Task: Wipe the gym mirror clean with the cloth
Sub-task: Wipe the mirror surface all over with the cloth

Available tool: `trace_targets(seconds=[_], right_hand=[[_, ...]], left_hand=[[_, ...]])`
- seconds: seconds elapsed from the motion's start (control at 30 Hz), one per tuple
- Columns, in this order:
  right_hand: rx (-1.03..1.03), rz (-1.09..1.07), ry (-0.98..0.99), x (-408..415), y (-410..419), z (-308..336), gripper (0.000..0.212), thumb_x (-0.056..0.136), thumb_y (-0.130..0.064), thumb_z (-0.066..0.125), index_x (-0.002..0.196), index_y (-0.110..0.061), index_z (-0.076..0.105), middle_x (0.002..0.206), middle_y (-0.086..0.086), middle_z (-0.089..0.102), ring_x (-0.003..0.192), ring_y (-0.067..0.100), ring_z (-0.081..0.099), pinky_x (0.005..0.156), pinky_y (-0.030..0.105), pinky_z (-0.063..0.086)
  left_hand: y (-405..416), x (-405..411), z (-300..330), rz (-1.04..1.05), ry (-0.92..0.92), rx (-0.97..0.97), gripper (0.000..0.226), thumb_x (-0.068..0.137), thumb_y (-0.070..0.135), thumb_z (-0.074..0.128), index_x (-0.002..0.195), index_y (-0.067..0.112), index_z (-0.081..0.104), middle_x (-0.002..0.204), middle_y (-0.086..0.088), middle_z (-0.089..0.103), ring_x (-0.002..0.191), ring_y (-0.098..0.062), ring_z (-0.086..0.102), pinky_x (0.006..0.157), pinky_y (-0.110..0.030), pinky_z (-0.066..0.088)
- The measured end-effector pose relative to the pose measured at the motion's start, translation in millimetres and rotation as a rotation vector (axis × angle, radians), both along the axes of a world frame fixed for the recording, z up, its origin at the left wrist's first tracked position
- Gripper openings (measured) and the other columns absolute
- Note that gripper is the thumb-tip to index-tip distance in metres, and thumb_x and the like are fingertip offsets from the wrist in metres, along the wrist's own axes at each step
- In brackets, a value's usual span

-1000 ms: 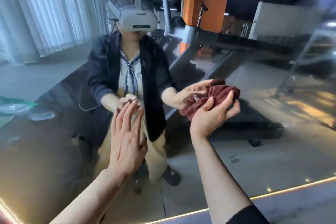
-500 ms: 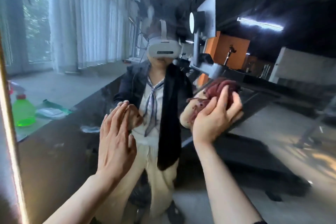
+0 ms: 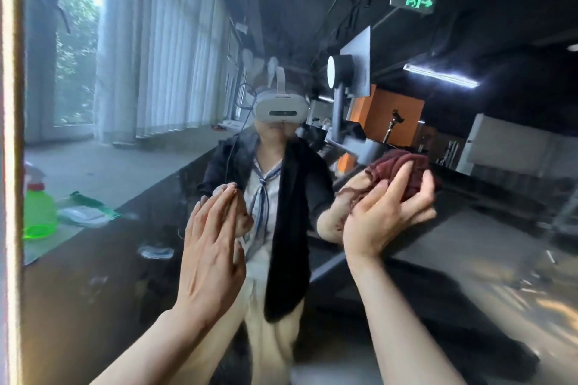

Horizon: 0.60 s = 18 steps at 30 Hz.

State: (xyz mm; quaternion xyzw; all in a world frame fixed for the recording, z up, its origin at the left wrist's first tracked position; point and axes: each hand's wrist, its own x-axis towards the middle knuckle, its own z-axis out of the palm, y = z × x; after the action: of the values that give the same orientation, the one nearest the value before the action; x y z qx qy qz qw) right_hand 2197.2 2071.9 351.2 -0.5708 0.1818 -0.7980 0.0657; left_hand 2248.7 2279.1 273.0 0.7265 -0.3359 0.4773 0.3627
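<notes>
The gym mirror (image 3: 438,259) fills nearly the whole head view, with its lit frame edge at the far left. A bunched dark red cloth (image 3: 406,170) lies against the glass at centre right. My right hand (image 3: 384,212) grips the cloth and presses it to the mirror. Fingers straight, my left hand (image 3: 209,256) rests flat on the glass at centre left, holding nothing. The mirror reflects a person in a white headset and dark jacket, and both hands.
Reflected at the left are a green spray bottle (image 3: 39,212) and a packet of wipes (image 3: 84,212) on a ledge. Curtained windows run along the left. Dark gym equipment and an orange wall show in the reflection at right.
My right hand has carried the cloth up and to the right across the glass. The view has tilted upward. My left hand stays flat on the mirror.
</notes>
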Motion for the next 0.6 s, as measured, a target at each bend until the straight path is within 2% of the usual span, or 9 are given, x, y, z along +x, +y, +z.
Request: trace_targets(seconds=[0.07, 0.17, 0.27, 0.3, 0.33, 0.4, 0.47, 0.53, 0.6], right_hand=[[-0.061, 0.023, 0.038, 14, 15, 19, 0.036, 0.099, -0.005, 0.048, 0.132, 0.005, 0.059, 0.145, 0.03, 0.044, 0.124, 0.044, 0.041, 0.112, 0.045, 0.029], [-0.422, -0.028, 0.274, 32, 45, 1, 0.041, 0.097, 0.003, 0.046, 0.136, 0.004, 0.058, 0.148, 0.023, 0.048, 0.136, 0.038, 0.043, 0.122, 0.038, 0.017], [-0.733, -0.043, 0.415, 22, 29, -20, 0.042, 0.1, 0.005, 0.039, 0.136, -0.004, 0.06, 0.149, 0.012, 0.049, 0.126, 0.035, 0.05, 0.119, 0.037, 0.028], [-0.74, -0.046, 0.414, 15, 18, -19, 0.041, 0.1, 0.004, 0.042, 0.137, -0.005, 0.059, 0.151, 0.011, 0.044, 0.127, 0.035, 0.049, 0.118, 0.038, 0.032], [-0.663, -0.046, 0.36, 8, 6, -14, 0.041, 0.099, 0.003, 0.047, 0.138, -0.005, 0.058, 0.152, 0.013, 0.039, 0.132, 0.035, 0.046, 0.119, 0.041, 0.032], [-0.336, 0.017, 0.157, -1, -13, 8, 0.039, 0.102, -0.002, 0.049, 0.14, 0.0, 0.054, 0.155, 0.025, 0.031, 0.142, 0.039, 0.035, 0.121, 0.043, 0.028], [-0.107, 0.11, 0.007, -1, -15, 41, 0.04, 0.103, -0.005, 0.047, 0.142, 0.005, 0.05, 0.154, 0.037, 0.025, 0.144, 0.043, 0.027, 0.123, 0.033, 0.019], [-0.166, 0.166, 0.026, 13, 2, 65, 0.039, 0.101, -0.004, 0.048, 0.139, 0.007, 0.052, 0.151, 0.039, 0.029, 0.142, 0.047, 0.031, 0.123, 0.033, 0.021], [-0.382, 0.158, 0.126, 32, 28, 68, 0.035, 0.098, 0.0, 0.054, 0.132, 0.006, 0.06, 0.148, 0.036, 0.038, 0.136, 0.048, 0.043, 0.117, 0.043, 0.035]], left_hand=[[-2, 1, 4, -0.006, -0.013, 0.008, 0.063, 0.08, 0.0, 0.051, 0.143, -0.005, 0.046, 0.152, -0.019, 0.042, 0.143, -0.032, 0.033, 0.114, -0.056, 0.029], [-6, 2, 12, 0.0, -0.03, 0.013, 0.058, 0.086, 0.004, 0.046, 0.143, -0.006, 0.046, 0.153, -0.019, 0.041, 0.143, -0.032, 0.034, 0.113, -0.057, 0.031], [-13, 1, 21, -0.004, -0.072, 0.012, 0.051, 0.093, 0.008, 0.043, 0.142, -0.006, 0.048, 0.151, -0.02, 0.044, 0.142, -0.033, 0.037, 0.113, -0.056, 0.032], [-15, 1, 25, -0.012, -0.09, 0.019, 0.05, 0.093, 0.007, 0.046, 0.142, -0.006, 0.048, 0.151, -0.02, 0.044, 0.142, -0.033, 0.038, 0.113, -0.057, 0.032], [-16, 2, 30, -0.02, -0.107, 0.029, 0.051, 0.092, 0.006, 0.049, 0.142, -0.006, 0.048, 0.151, -0.019, 0.044, 0.142, -0.033, 0.038, 0.113, -0.057, 0.032], [-18, 3, 42, -0.023, -0.14, 0.045, 0.051, 0.093, 0.007, 0.048, 0.143, -0.006, 0.046, 0.151, -0.019, 0.044, 0.143, -0.032, 0.038, 0.115, -0.056, 0.03], [-19, 5, 55, -0.015, -0.166, 0.059, 0.051, 0.097, 0.012, 0.039, 0.144, -0.006, 0.045, 0.152, -0.019, 0.043, 0.143, -0.033, 0.037, 0.116, -0.055, 0.028], [-19, 7, 68, -0.005, -0.187, 0.062, 0.052, 0.098, 0.016, 0.035, 0.144, -0.007, 0.044, 0.151, -0.02, 0.043, 0.143, -0.033, 0.037, 0.119, -0.053, 0.025], [-18, 11, 78, 0.008, -0.196, 0.04, 0.053, 0.099, 0.018, 0.033, 0.143, -0.007, 0.045, 0.15, -0.021, 0.045, 0.141, -0.034, 0.037, 0.121, -0.049, 0.021]])
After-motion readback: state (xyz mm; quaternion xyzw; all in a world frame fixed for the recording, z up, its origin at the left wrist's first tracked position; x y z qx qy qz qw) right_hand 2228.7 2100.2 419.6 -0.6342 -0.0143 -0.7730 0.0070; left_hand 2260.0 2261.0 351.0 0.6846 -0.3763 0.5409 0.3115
